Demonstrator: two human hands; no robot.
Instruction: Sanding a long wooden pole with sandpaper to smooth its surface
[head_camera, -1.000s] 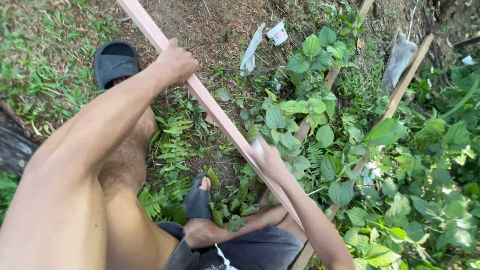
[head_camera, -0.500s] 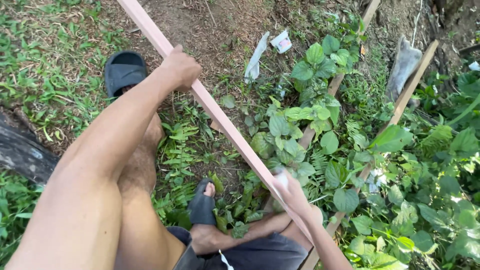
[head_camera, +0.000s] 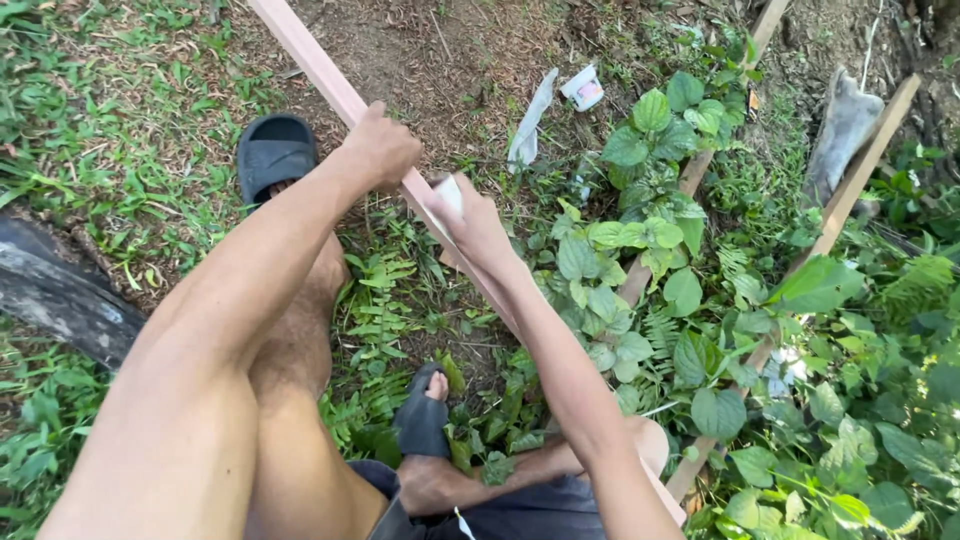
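The left hand (head_camera: 382, 146) grips a long pale pink slat (head_camera: 318, 62) that runs diagonally over the ground. Just below it on the slat, the right hand (head_camera: 477, 225) presses a small white pad (head_camera: 449, 193) against the wood. A black sandal (head_camera: 272, 153) lies left of the slat; leafy plants (head_camera: 640, 250) grow to its right.
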